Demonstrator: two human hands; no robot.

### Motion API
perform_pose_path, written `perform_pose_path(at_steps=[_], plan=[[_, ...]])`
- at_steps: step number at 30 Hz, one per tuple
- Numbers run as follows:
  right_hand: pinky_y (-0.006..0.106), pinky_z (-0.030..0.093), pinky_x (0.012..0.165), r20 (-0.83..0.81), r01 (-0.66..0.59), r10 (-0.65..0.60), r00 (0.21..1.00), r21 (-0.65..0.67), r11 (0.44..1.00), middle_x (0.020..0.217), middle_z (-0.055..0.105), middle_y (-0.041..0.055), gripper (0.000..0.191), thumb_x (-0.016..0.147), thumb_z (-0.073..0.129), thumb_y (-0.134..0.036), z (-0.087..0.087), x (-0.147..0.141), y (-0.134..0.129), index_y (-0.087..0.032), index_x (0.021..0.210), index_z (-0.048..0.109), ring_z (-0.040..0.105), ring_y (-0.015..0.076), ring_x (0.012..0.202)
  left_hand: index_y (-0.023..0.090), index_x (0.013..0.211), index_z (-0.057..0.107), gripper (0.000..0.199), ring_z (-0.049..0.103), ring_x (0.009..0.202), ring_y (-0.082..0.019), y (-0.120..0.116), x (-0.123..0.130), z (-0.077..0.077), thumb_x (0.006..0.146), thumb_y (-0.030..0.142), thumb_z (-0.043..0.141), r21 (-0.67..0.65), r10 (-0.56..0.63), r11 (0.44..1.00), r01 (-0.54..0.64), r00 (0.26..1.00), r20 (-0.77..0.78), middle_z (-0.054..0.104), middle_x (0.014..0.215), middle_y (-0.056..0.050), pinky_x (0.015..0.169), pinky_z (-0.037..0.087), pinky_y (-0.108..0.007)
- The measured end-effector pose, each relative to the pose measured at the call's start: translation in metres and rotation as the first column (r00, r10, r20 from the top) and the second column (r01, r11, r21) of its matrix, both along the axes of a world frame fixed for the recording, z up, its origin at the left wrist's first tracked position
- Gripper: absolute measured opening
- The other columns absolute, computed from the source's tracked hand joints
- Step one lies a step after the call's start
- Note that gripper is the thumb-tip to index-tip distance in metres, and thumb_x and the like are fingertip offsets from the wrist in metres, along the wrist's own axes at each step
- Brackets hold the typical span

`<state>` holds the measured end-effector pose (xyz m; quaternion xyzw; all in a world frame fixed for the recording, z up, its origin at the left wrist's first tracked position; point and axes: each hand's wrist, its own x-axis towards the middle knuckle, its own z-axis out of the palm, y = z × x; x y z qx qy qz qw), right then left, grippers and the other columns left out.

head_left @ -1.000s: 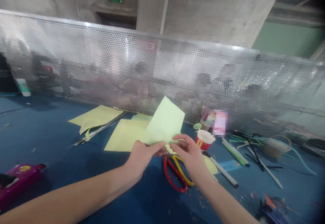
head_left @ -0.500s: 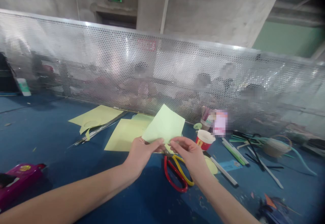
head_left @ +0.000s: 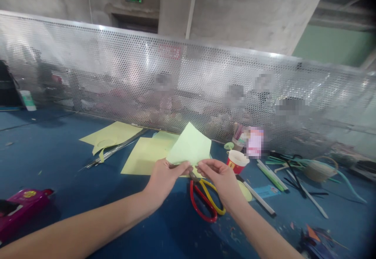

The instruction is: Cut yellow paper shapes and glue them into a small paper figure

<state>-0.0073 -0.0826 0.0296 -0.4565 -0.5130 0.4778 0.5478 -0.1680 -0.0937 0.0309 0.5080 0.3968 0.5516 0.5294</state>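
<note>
A pale green paper sheet (head_left: 191, 144) is raised off the table, one corner pointing up. My left hand (head_left: 168, 177) pinches its lower edge between thumb and fingers. Close beside it, my right hand (head_left: 216, 175) pinches the same edge, with a small gap between the two thumbs. Below the paper, scissors with one red and one yellow handle (head_left: 202, 201) lie on the table, their blades partly hidden. Yellow-green sheets (head_left: 141, 157) lie flat behind my left hand. A round yellow piece (head_left: 244, 191) sits partly under my right wrist.
On the blue table (head_left: 73, 177) stand a red and white paper cup (head_left: 237, 161) and a magenta tape dispenser (head_left: 25, 208). Pens (head_left: 272, 177) and wires lie at the right, near a small basket (head_left: 319, 170). A perforated metal screen (head_left: 117, 71) runs behind, with people beyond.
The raised paper has bent, and its right corner has shifted slightly left and down. Both hands have stayed nearly in place and keep their pinch.
</note>
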Motion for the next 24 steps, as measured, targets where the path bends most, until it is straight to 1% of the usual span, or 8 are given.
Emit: perform_pose_path(at_steps=[2, 5, 8, 12, 15, 18, 21, 24], plan=[[0.032, 0.053, 0.071, 0.006, -0.038, 0.038, 0.999, 0.014, 0.999, 0.07, 0.071, 0.0033, 0.026, 0.063, 0.075, -0.039, -0.0006, -0.0002, -0.0008, -0.019, 0.076, 0.067, 0.068, 0.0202, 0.072, 0.014, 0.092, 0.071, 0.029, 0.068, 0.086, -0.024, 0.0004, -0.0002, 0.0004, 0.071, 0.033, 0.069, -0.005, 0.024, 1.0, -0.024, 1.0, 0.003, 0.073, 0.088, -0.007, 0.082, 0.052, -0.032], [0.029, 0.051, 0.07, 0.02, -0.073, 0.073, 0.997, 0.024, 0.997, 0.071, 0.072, 0.0023, 0.025, 0.064, 0.074, -0.038, -0.0006, 0.0003, -0.0015, -0.019, 0.078, 0.066, 0.067, 0.0184, 0.073, 0.013, 0.093, 0.07, 0.03, 0.068, 0.084, -0.023, 0.0008, -0.0004, 0.0009, 0.07, 0.032, 0.07, -0.015, 0.028, 0.999, -0.028, 0.999, 0.027, 0.073, 0.088, -0.007, 0.081, 0.052, -0.032], [0.03, 0.051, 0.071, 0.018, -0.066, 0.066, 0.998, 0.015, 0.998, 0.071, 0.072, 0.0027, 0.026, 0.064, 0.074, -0.038, 0.0005, 0.0017, -0.001, -0.018, 0.078, 0.066, 0.067, 0.0181, 0.072, 0.012, 0.096, 0.07, 0.033, 0.068, 0.085, -0.023, 0.0009, -0.0003, 0.0008, 0.07, 0.033, 0.07, -0.015, 0.009, 1.0, -0.008, 0.999, 0.041, 0.073, 0.09, -0.009, 0.082, 0.052, -0.033], [0.033, 0.052, 0.074, 0.02, -0.058, 0.058, 0.998, 0.001, 0.998, 0.071, 0.072, 0.0041, 0.027, 0.063, 0.075, -0.04, 0.0019, 0.0043, 0.0004, -0.018, 0.076, 0.068, 0.068, 0.0193, 0.071, 0.013, 0.094, 0.07, 0.031, 0.067, 0.087, -0.023, 0.0008, 0.0002, 0.0008, 0.071, 0.035, 0.069, 0.019, -0.025, 1.0, 0.024, 0.999, 0.042, 0.072, 0.092, -0.009, 0.085, 0.05, -0.034], [0.033, 0.052, 0.075, 0.031, -0.062, 0.062, 0.998, 0.001, 0.998, 0.071, 0.072, 0.0047, 0.028, 0.062, 0.075, -0.04, 0.002, 0.0052, 0.0008, -0.017, 0.076, 0.069, 0.068, 0.0198, 0.072, 0.014, 0.092, 0.071, 0.031, 0.067, 0.088, -0.023, 0.0001, 0.0009, 0.0017, 0.07, 0.035, 0.07, 0.018, -0.024, 1.0, 0.023, 0.998, 0.053, 0.073, 0.091, -0.009, 0.086, 0.05, -0.034], [0.032, 0.052, 0.074, 0.028, -0.065, 0.065, 0.997, 0.012, 0.998, 0.07, 0.072, 0.0045, 0.028, 0.063, 0.074, -0.041, 0.0016, 0.0039, 0.0001, -0.017, 0.076, 0.069, 0.067, 0.0194, 0.071, 0.014, 0.09, 0.071, 0.029, 0.067, 0.087, -0.022, -0.0007, 0.0016, 0.0026, 0.071, 0.035, 0.07, 0.0, -0.004, 1.0, 0.004, 0.998, 0.069, 0.073, 0.087, -0.008, 0.085, 0.05, -0.032], [0.029, 0.051, 0.071, 0.003, -0.082, 0.082, 0.997, 0.021, 0.996, 0.071, 0.072, 0.0034, 0.026, 0.065, 0.073, -0.04, 0.0018, 0.001, -0.0018, -0.017, 0.075, 0.067, 0.067, 0.0175, 0.071, 0.012, 0.087, 0.072, 0.028, 0.068, 0.085, -0.022, -0.0003, 0.0018, 0.0023, 0.069, 0.034, 0.071, -0.018, 0.032, 0.999, -0.031, 0.997, 0.071, 0.074, 0.085, -0.009, 0.082, 0.052, -0.03], [0.027, 0.05, 0.072, -0.045, -0.094, 0.094, 0.995, -0.007, 0.996, 0.071, 0.072, 0.0026, 0.024, 0.065, 0.074, -0.038, 0.0024, -0.0015, -0.0041, -0.017, 0.075, 0.066, 0.066, 0.016, 0.071, 0.011, 0.09, 0.071, 0.031, 0.068, 0.084, -0.023, 0.0008, 0.0017, 0.001, 0.069, 0.034, 0.072, -0.031, 0.06, 0.998, -0.057, 0.995, 0.077, 0.073, 0.087, -0.01, 0.081, 0.052, -0.031]])
